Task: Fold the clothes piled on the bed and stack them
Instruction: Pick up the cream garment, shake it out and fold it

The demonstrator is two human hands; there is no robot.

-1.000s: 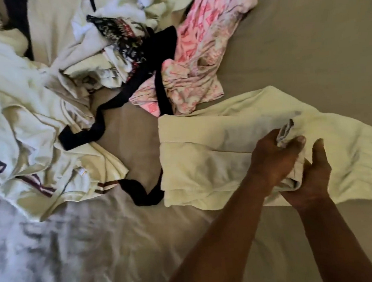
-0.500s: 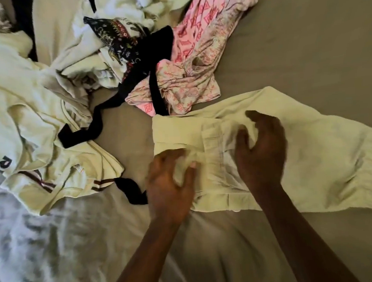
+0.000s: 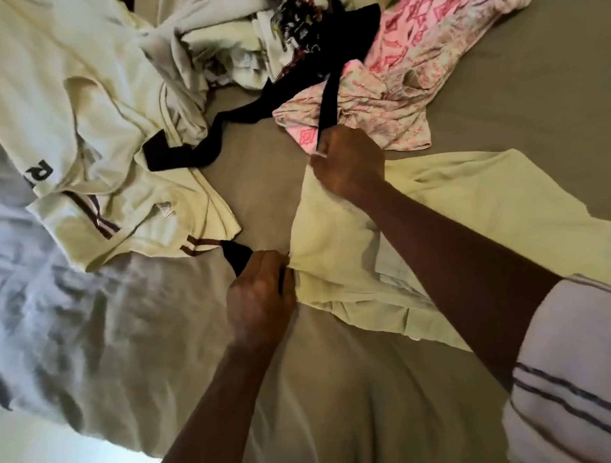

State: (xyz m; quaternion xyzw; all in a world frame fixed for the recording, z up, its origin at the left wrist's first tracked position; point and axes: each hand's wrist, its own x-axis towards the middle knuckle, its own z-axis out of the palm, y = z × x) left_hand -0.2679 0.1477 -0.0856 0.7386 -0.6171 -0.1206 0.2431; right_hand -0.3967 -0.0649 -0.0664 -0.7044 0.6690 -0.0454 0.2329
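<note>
Two hands work one pale yellow garment (image 3: 476,215), which lies right of centre on the bed (image 3: 546,80). My left hand (image 3: 261,296), in the lower middle of the frame, has its grip closed on the garment's near left corner. My right hand (image 3: 346,163), just above centre, has its grip pinching the far left corner. The garment's left edge runs between them. Unfolded clothes fill the upper left: a cream shirt (image 3: 69,85), a black strap (image 3: 245,112) and a pink printed piece (image 3: 428,42) just beyond my right hand.

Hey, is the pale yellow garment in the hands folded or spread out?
Partly folded: the pale yellow garment shows overlapping layers yet lies long across the bed; left hand and right hand grip its end.
</note>
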